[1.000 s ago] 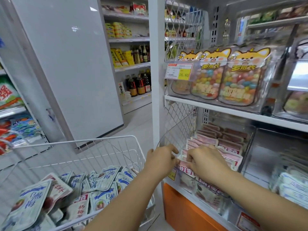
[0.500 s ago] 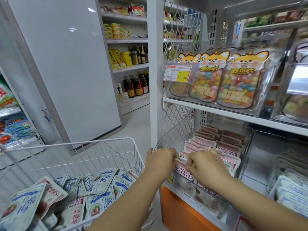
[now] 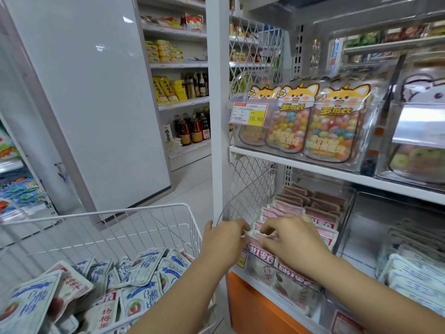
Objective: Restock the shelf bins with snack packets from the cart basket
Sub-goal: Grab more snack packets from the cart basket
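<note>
Left hand (image 3: 225,239) and right hand (image 3: 292,239) are both curled on the front row of pink packets (image 3: 320,216), pinching their top edges just inside the clear bin (image 3: 349,208); cart basket (image 3: 144,208) sits left of the bin, with its blue-and-white packets (image 3: 144,263) in neither hand. Risk: slack packets slump or spill over the bin's front if pressed unevenly; above the bin the upper shelf (image 3: 313,168) caps the room; white upright (image 3: 218,141) crowds its left side.
</note>
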